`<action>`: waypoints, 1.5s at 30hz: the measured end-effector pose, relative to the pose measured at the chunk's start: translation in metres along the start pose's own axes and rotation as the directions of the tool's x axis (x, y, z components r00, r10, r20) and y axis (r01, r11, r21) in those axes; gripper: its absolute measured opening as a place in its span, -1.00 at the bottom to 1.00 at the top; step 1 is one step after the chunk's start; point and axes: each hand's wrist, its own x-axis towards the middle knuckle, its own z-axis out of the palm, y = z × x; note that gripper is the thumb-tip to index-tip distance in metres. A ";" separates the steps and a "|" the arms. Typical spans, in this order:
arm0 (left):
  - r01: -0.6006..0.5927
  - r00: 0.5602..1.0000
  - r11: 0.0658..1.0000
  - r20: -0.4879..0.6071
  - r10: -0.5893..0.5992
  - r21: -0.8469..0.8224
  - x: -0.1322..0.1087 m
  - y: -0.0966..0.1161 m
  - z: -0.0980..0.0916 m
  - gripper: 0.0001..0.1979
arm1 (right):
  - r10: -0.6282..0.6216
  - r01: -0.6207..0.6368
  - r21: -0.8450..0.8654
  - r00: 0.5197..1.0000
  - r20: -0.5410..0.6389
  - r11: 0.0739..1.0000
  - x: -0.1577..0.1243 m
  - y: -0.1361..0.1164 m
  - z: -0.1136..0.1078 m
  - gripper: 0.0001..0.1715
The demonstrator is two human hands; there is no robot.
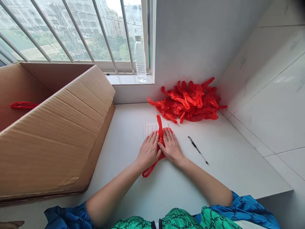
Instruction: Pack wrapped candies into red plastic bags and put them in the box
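A red plastic bag (160, 136) lies flattened on the white tabletop, one handle pointing away from me and a looped handle trailing toward me. My left hand (149, 149) rests flat on its left side, fingers stretched out. On the right side, my right hand (172, 147) presses flat too, its thumb close to the left hand. Both hands are open, and they cover much of the bag. Under the bag and fingertips is a sheet of paper with printed marks (151, 128). To the right lies a pen (198, 150) with a dark grip.
A heap of red plastic bags (190, 101) sits against the back wall. At left stands a large open cardboard box (62, 133) with something red inside. A clear bottle (140, 62) stands on the windowsill by the barred window. What looks like another person's fingers (11, 224) show at bottom left.
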 end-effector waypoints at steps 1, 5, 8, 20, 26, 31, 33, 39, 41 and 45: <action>-0.005 1.000 1.000 -0.003 0.005 0.008 0.000 -0.001 0.000 -0.35 | 0.002 -0.002 -0.010 1.000 0.003 1.000 0.000 0.000 -0.001 -0.14; -0.008 1.000 0.999 -0.023 0.009 0.031 0.001 -0.003 0.000 -0.35 | 0.003 -0.003 -0.030 1.000 0.011 1.000 0.002 -0.002 -0.004 -0.14; -0.016 0.999 0.999 -0.028 0.018 0.039 0.001 -0.003 0.002 -0.35 | 0.006 -0.006 -0.029 1.000 0.017 1.000 0.002 -0.003 -0.004 -0.13; -0.017 1.000 0.999 -0.017 0.018 0.045 0.001 -0.003 0.003 -0.35 | 0.013 -0.012 -0.045 1.000 0.020 0.999 0.002 -0.003 -0.004 -0.16; -0.012 1.000 1.000 -0.024 0.012 0.017 0.001 -0.003 0.004 -0.35 | -0.002 0.003 -0.041 1.000 0.008 0.999 0.001 -0.002 -0.003 -0.17; -0.011 1.000 1.000 -0.019 0.011 -0.001 0.001 -0.003 0.003 -0.34 | -0.007 0.007 -0.032 1.000 0.004 0.999 0.000 -0.001 -0.001 -0.17; -0.012 1.000 1.000 -0.024 0.012 -0.009 0.001 -0.003 0.003 -0.34 | -0.009 0.009 -0.029 1.000 0.000 1.000 0.000 -0.001 -0.001 -0.17; -0.010 1.000 1.000 -0.027 0.009 -0.030 0.000 -0.004 0.003 -0.35 | -0.005 0.005 -0.027 1.000 0.001 1.000 0.001 -0.002 -0.001 -0.18; -0.007 1.000 0.999 -0.028 0.006 -0.041 0.000 -0.003 0.003 -0.34 | -0.003 0.003 -0.027 1.000 0.012 1.000 0.000 -0.003 -0.001 -0.17; -0.005 0.999 0.998 -0.034 0.003 -0.059 0.000 -0.002 0.003 -0.34 | 0.009 -0.010 0.017 1.000 0.017 1.000 0.001 -0.003 -0.002 -0.16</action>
